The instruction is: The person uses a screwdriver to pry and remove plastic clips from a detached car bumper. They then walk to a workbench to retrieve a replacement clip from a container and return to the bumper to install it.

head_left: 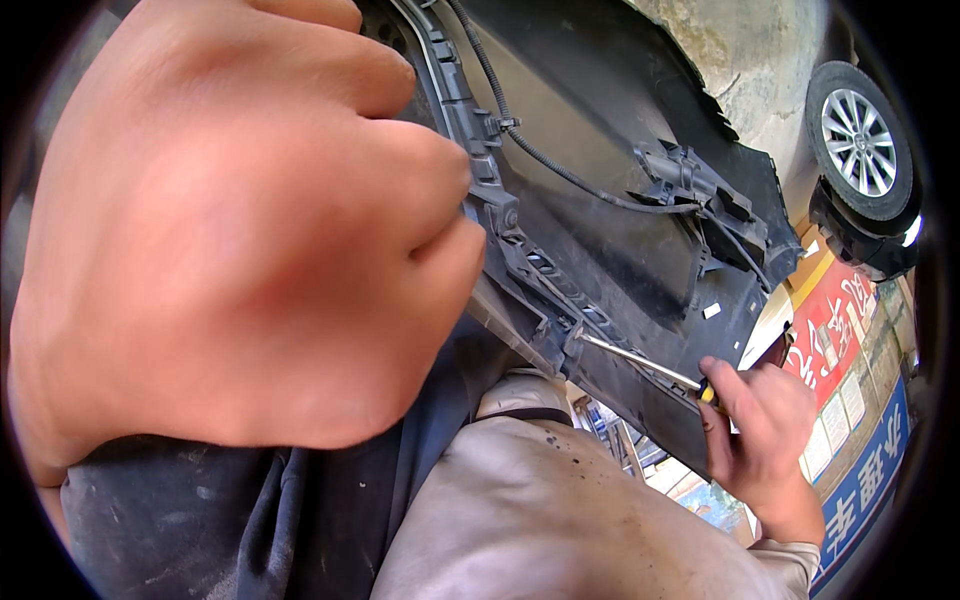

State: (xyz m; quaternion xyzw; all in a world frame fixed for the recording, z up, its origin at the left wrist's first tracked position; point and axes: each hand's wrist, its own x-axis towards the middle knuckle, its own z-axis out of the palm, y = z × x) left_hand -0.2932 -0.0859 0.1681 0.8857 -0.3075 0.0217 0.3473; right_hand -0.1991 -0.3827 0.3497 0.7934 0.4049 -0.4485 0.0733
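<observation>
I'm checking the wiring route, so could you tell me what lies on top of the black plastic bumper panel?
A thin black cable runs across the black plastic bumper panel to a black clip bracket. The left hand covers the panel's left edge, so whatever lies there is hidden.

Pretty bright daylight here, strongest on the pale wall (745, 50) up top and the floor at right, while the left hand (230, 230) sits so close it's soft and blurry (fills nearly half the view), and the fisheye bends everything toward black vignetted corners.
</observation>
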